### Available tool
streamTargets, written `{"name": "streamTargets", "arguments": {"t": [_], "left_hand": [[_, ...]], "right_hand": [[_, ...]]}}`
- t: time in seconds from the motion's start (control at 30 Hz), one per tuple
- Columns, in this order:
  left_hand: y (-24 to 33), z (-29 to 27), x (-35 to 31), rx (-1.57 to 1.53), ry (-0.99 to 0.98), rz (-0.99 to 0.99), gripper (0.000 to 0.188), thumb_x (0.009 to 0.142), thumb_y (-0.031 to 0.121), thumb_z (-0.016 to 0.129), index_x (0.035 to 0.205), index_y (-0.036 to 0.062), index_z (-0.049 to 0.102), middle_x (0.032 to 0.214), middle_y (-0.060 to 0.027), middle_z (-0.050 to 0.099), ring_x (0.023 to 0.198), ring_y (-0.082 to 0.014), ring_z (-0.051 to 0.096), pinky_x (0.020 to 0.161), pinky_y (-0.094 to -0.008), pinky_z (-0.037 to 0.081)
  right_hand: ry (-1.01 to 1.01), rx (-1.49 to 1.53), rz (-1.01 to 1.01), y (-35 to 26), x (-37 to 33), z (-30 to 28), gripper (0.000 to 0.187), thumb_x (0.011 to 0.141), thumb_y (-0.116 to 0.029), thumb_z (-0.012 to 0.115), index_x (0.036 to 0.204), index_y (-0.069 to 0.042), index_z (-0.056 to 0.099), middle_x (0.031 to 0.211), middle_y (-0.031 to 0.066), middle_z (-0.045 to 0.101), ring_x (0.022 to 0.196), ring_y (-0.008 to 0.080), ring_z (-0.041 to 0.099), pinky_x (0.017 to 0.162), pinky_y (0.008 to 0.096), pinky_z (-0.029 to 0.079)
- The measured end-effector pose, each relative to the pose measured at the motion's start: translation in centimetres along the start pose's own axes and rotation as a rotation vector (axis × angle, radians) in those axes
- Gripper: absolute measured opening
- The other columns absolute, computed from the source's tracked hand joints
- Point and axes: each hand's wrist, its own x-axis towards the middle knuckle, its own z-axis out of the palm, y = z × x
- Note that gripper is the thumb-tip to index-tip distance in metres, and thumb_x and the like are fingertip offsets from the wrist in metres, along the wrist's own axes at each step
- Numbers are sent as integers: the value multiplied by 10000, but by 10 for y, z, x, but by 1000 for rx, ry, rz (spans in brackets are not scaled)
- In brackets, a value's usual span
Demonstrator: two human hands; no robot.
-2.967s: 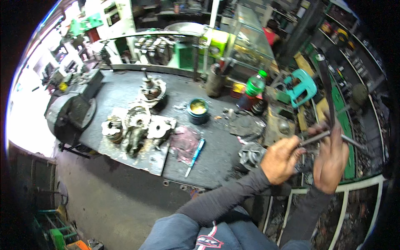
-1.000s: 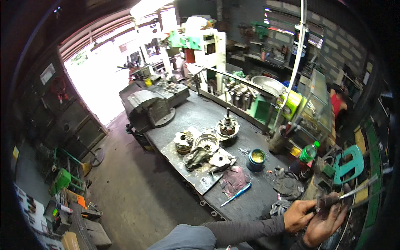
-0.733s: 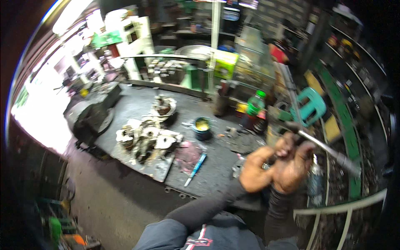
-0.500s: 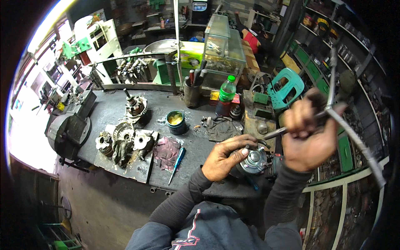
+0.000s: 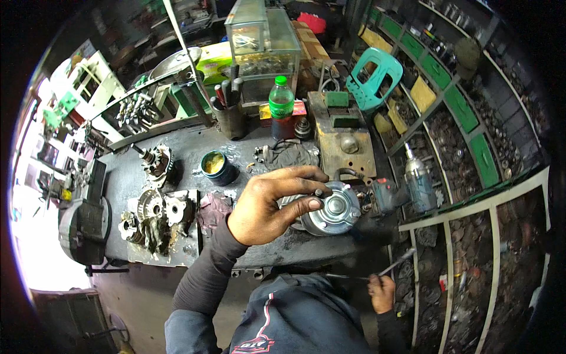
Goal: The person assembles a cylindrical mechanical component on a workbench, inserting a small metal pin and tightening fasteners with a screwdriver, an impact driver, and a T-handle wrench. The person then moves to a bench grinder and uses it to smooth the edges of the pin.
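Note:
My left hand (image 5: 265,206) is over the bench, thumb and fingers pinched on a small dark bolt (image 5: 320,192). Just beneath and beside those fingertips lies a round silver alternator housing (image 5: 338,207), partly covered by the hand. Low at the right, beside my body and off the bench, my right hand (image 5: 381,294) is closed around a three-armed socket wrench (image 5: 401,261). One of its arms points up and right, another runs left toward my shirt.
A cordless power tool (image 5: 418,183) stands right of the housing. Behind are a dark rag (image 5: 289,154), a bottle (image 5: 281,109) and a steel block (image 5: 339,138). Further left are a grease tub (image 5: 217,167), a pink cloth (image 5: 213,213) and dismantled parts (image 5: 156,206). Shelves (image 5: 454,236) line the right.
My right hand has dropped from above the housing to low beside my body, taking the socket wrench with it. My left hand stays by the housing. The view has shifted.

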Motion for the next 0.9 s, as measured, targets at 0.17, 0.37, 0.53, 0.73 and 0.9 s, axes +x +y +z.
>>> {"name": "streamTargets", "arguments": {"t": [0.17,0.37,0.53,0.73,0.9], "left_hand": [[9,0,8,142,55,80,158,866,50,762,1020,20,746,1089,-134,759,988,-271,740,895,-353,558],[40,-3,21,-161,286,171,149,933,3,717,1068,-55,690,934,-124,741,793,-183,721,737,-296,579],[49,-30,36,-302,523,155,290,1070,261,580,1148,-18,573,874,-122,629,668,-253,659,600,-392,601],[8,-48,22,-841,593,-202,312,1078,245,568,1233,-24,606,986,-133,689,779,-242,732,601,-311,623],[-16,-38,-17,-915,656,-330,309,1077,314,564,1232,52,618,1004,-41,685,832,-159,720,687,-303,623]], "right_hand": [[-469,-74,-118,38,12,98,345,1025,-314,659,1075,26,688,931,120,688,886,187,628,824,345,501],[-696,-69,-1,41,13,196,298,1014,-266,654,977,29,667,798,158,652,749,244,609,740,388,502],[-777,-205,121,46,-2,243,233,999,-231,647,1028,-3,682,867,223,691,820,348,675,773,436,513],[-784,-378,-133,-11,27,307,320,983,-236,623,1176,19,641,1081,307,684,1060,486,646,925,518,512],[-621,-467,-569,-72,35,268,393,931,-158,665,1280,19,636,1274,245,640,1225,414,585,1082,439,451]]}}
